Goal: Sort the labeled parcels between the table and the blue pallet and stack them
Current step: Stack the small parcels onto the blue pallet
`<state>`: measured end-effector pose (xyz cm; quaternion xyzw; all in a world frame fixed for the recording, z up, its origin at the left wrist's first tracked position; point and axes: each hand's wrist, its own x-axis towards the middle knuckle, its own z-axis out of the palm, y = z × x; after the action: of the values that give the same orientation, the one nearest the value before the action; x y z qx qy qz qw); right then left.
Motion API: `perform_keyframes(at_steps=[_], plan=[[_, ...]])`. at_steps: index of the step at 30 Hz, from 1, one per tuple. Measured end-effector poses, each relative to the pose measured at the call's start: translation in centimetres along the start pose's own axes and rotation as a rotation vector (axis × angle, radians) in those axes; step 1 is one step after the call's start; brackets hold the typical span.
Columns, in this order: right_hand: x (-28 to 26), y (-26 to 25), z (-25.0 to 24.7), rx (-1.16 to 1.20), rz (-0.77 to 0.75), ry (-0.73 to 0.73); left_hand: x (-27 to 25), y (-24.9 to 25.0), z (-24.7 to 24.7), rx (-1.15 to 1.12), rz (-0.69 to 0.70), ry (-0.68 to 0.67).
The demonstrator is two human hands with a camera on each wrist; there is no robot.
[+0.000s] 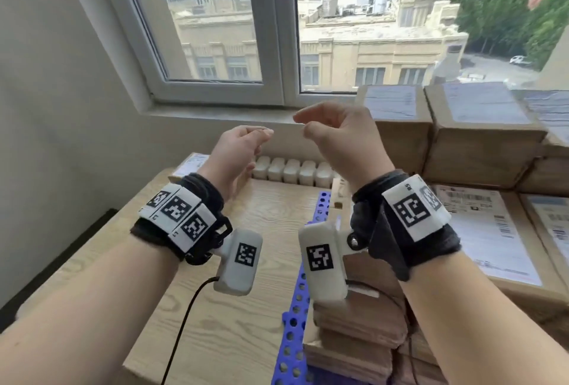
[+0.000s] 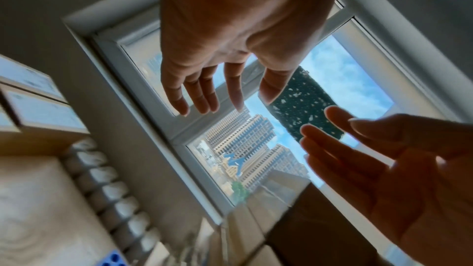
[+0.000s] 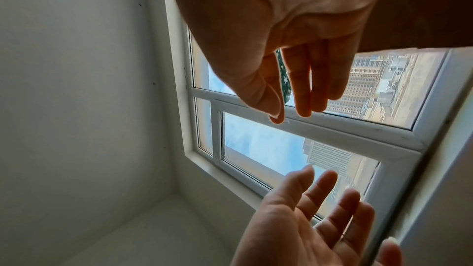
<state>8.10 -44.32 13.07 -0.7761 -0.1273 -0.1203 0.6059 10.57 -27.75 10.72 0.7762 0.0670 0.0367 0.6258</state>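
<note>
I log left hand (image 1: 238,150) and right hand (image 1: 341,138) mid-frame, fingers loosely apart, holding nothing. Brown cardboard labeled parcels (image 1: 480,135) stacked right; light woodgrain counter (image 1: 234,317) below.

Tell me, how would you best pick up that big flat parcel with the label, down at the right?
Probably by its two long edges, both hands coming from above. The flat parcel lies label up, too broad for one hand. Both the left hand and right hand are empty.
</note>
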Motion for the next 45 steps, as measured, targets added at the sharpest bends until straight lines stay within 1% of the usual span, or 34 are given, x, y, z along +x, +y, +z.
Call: perform_keyframes(at_steps=[2,5,7,10,13,16,18,21,24,27,30,32,35,38,41,45], plan=[[0.2,0.3,2.2,-0.016,0.016,-0.019,0.6,-1.4,-2.0,0.012,-0.024,0.014],[0.7,1.3,6.1,-0.066,0.047,-0.04,2.5,-3.7,-5.2,-0.039,-0.066,0.024],[1.4,2.2,9.0,-0.099,0.078,-0.044,4.2,-5.3,-7.2,-0.076,-0.083,0.009],[2.9,4.0,13.7,-0.159,0.134,-0.004,7.1,-8.3,-10.9,-0.103,-0.129,-0.033],[4.2,6.0,19.3,-0.174,0.217,-0.013,10.5,-11.7,-16.2,-0.11,-0.199,-0.051],[5.4,8.5,24.3,-0.223,0.343,-0.047,14.1,-14.4,-21.7,-0.135,-0.266,-0.016],[6.2,9.9,26.6,-0.246,0.436,-0.049,16.3,-15.4,-24.6,-0.141,-0.31,0.004],[7.2,11.1,28.5,-0.273,0.529,-0.026,19.6,-16.1,-27.2,-0.148,-0.36,-0.015],[8.5,12.4,29.5,-0.322,0.581,0.0,22.7,-16.6,-28.1,-0.108,-0.385,-0.055],[10.0,14.1,30.4,-0.379,0.627,-0.009,25.6,-17.2,-28.2,-0.082,-0.393,-0.052],[11.1,16.5,31.3,-0.419,0.681,-0.013,27.7,-18.3,-27.4,-0.065,-0.431,-0.042],[11.6,18.2,31.9,-0.424,0.734,-0.008,28.6,-19.6,-26.3,-0.054,-0.487,-0.048],[11.9,20.6,32.9,-0.395,0.82,-0.009,29.0,-22.2,-24.2,-0.047,-0.594,-0.092],[11.7,22.7,33.7,-0.35,0.869,-0.05,28.5,-24.9,-22.3,-0.054,-0.695,-0.16],[11.4,24.4,34.2,-0.312,0.909,-0.08,27.9,-26.9,-21.1,-0.071,-0.753,-0.177],[11.0,25.9,34.7,-0.207,0.979,-0.058,27.3,-28.6,-20.5,-0.091,-0.796,-0.186]])
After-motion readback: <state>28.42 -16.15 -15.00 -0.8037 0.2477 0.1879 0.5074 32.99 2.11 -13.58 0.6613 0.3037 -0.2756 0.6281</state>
